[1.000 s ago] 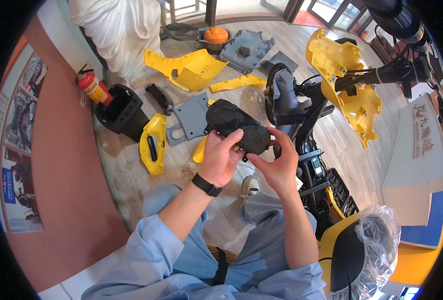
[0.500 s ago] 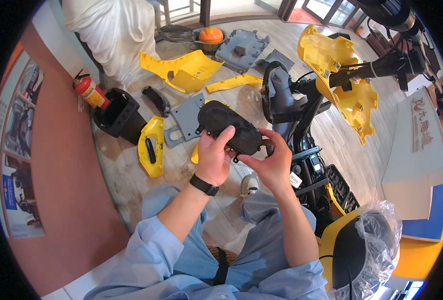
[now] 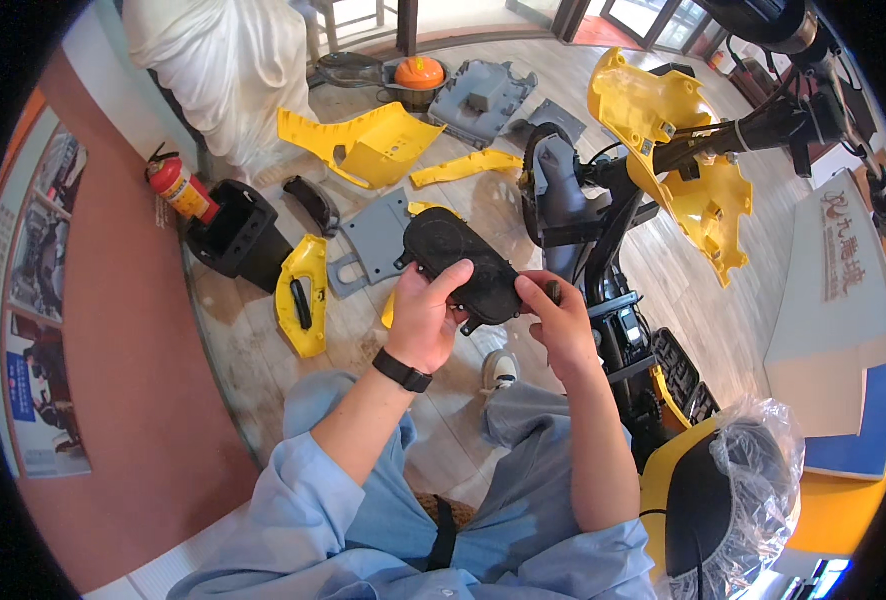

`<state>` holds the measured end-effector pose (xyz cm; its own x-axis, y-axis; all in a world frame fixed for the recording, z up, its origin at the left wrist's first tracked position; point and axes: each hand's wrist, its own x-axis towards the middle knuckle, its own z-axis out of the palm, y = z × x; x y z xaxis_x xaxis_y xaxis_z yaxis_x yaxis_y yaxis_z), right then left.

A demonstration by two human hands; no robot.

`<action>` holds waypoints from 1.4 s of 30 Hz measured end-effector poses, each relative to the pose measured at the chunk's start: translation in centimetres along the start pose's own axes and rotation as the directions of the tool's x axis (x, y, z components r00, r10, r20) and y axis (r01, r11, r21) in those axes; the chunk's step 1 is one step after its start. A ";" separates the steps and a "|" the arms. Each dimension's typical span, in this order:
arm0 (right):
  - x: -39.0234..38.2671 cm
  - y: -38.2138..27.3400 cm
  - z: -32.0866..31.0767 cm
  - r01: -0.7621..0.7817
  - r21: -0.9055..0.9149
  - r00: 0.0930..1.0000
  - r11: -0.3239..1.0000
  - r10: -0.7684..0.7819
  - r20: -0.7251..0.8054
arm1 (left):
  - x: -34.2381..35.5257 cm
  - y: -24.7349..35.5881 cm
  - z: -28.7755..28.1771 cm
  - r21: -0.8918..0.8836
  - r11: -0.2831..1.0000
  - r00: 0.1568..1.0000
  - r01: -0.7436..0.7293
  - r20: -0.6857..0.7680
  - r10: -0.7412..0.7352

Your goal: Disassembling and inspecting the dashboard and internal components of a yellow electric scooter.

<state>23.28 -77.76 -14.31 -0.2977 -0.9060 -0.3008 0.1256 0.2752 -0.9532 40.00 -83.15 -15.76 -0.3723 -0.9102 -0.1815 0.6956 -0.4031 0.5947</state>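
Observation:
My left hand (image 3: 425,322) grips a black oblong plastic housing (image 3: 471,262) from below, its thumb lying on the upper face. The housing has rounded ends and small tabs along its edge; it is tilted, with the right end lower. At that right end is my right hand (image 3: 567,338), thumb and fingertips beside the housing's edge. A short dark handle-like thing (image 3: 553,291) shows between the right fingers; the rest of it is hidden. Below the hands, a grey flat panel (image 3: 381,235) lies on the floor.
A partly stripped scooter frame (image 3: 618,330) with yellow body panels (image 3: 663,160) stands to the right, beside an open black tool case (image 3: 685,370). Yellow covers (image 3: 363,145), a black bin-like part (image 3: 238,235) and a fire extinguisher (image 3: 178,188) are ahead and left. A plastic-wrapped seat (image 3: 723,500) is near right.
My right hand has drawn slightly right, and more of the dark handle-like thing shows above its fingers. The housing has shifted and turned slightly in my left hand's hold.

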 end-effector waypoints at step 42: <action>-0.6 -0.8 -0.4 -0.238 0.097 0.960 0.966 0.218 0.175 | -0.5 -1.0 0.1 0.029 0.999 0.995 0.015 -0.102 -0.012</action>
<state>22.97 -77.35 -13.39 -0.0928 -0.8660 -0.4914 0.2844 0.4499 -0.8466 39.45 -82.26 -16.16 -0.3160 -0.9102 -0.2677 0.6716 -0.4139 0.6145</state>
